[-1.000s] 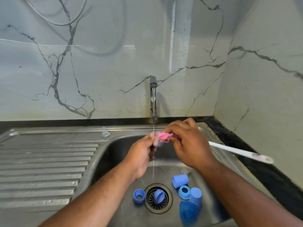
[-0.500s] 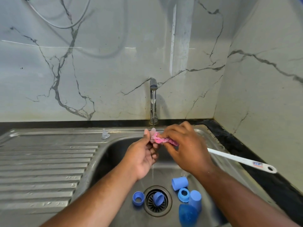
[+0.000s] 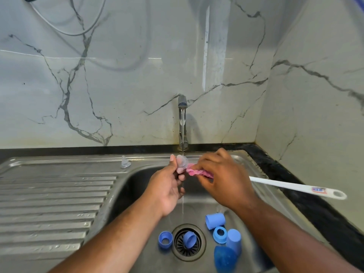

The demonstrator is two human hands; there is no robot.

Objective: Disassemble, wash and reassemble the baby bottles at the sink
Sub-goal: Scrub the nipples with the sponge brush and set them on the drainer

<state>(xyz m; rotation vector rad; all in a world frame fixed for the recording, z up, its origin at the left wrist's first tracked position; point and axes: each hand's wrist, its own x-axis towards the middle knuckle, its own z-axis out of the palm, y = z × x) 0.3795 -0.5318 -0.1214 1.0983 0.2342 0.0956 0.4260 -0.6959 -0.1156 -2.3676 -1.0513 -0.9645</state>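
Note:
My left hand pinches a clear silicone teat under the thin stream from the tap. My right hand grips a bottle brush by its pink sponge head, which touches the teat; the white handle sticks out to the right. A second clear teat stands on the sink's back ledge. Several blue bottle parts lie in the basin: a ring, a cap on the drain, a cap, a ring, a cap and a blue bottle.
The steel sink basin has a ribbed draining board on the left. A black counter edge runs along the right side. Marble walls close off the back and right. A cable hangs on the back wall.
The teat in my left hand has come up into view above the fingers, and the pink brush head now lies to its right. The brush handle has swung lower.

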